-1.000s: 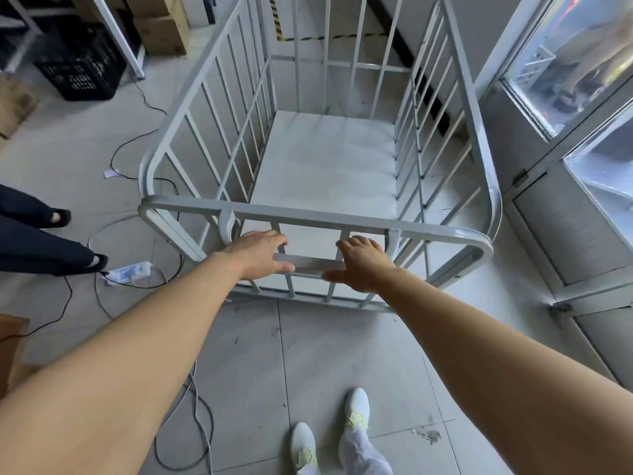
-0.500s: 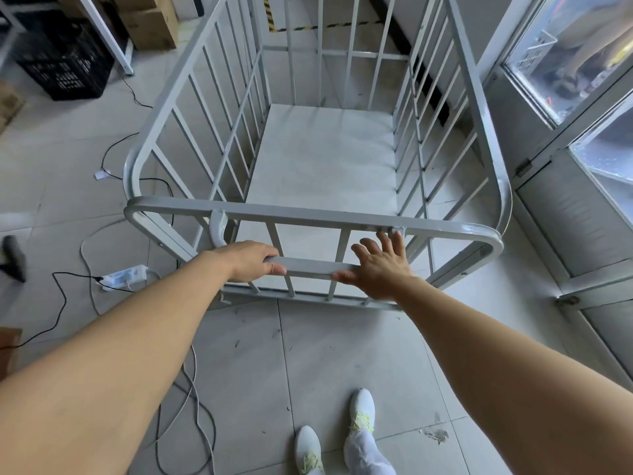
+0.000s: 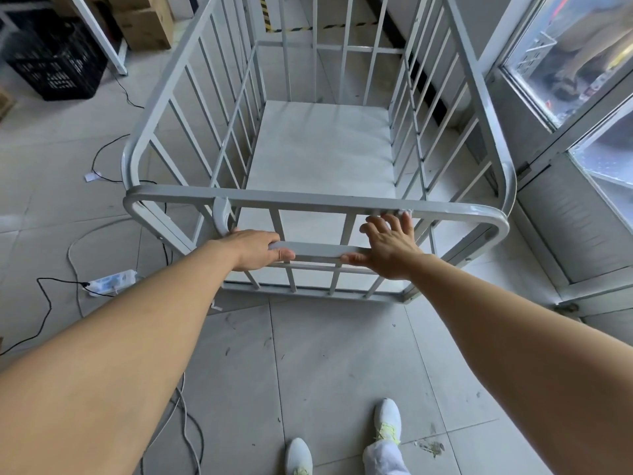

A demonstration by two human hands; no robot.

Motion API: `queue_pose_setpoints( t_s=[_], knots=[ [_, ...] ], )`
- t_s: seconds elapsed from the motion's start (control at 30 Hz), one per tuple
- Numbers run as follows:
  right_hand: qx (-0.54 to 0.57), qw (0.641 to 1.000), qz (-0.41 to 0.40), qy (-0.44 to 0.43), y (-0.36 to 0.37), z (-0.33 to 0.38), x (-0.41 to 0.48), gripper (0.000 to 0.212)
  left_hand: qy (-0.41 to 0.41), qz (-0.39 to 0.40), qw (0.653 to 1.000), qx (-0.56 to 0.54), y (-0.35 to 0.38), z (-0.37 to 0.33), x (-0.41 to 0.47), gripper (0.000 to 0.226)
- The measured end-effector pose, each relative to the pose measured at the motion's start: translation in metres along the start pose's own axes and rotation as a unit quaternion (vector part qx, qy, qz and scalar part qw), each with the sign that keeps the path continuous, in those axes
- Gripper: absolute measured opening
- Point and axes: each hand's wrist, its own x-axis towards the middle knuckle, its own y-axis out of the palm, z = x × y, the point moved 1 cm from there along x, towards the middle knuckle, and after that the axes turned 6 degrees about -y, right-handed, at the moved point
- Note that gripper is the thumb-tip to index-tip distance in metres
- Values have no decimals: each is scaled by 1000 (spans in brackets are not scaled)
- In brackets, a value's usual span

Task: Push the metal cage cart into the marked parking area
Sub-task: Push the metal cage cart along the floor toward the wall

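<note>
The grey metal cage cart [image 3: 308,200] stands in front of me, empty, with barred sides and a flat floor plate. A flat handle bar [image 3: 318,250] runs across its near side, below the top rail. My left hand [image 3: 255,250] is wrapped around the left end of that bar. My right hand [image 3: 387,246] rests flat against the bar's right end, fingers spread and pointing up toward the top rail, thumb under the bar. Yellow-and-black floor tape [image 3: 301,27] shows through the cart's far bars.
A wall with glazed door panels [image 3: 582,132] runs close along the cart's right side. Cables and a power strip [image 3: 109,281] lie on the tiled floor at left. A black crate [image 3: 54,63] and cardboard boxes [image 3: 144,25] stand at back left. My white shoes [image 3: 342,443] are below.
The cart has rolled forward toward the tape. My right hand has loosened from a grip on the bar to a flat, spread palm. The person's legs at left are out of view.
</note>
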Motion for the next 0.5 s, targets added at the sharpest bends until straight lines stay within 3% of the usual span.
queue_pose_setpoints(
  t_s=[0.1,0.2,0.5],
  knots=[
    [8,1000,-11,-9,-5,-19,7,111,-16,-3,1000,-6,-7,-14,10,64],
    [12,1000,-22,-13,-9,-44,14,121,-20,2,1000,-20,-12,-33,26,51],
    [10,999,-28,-38,-22,-142,40,110,-41,-30,996,-66,-34,-109,74,47]
  ],
)
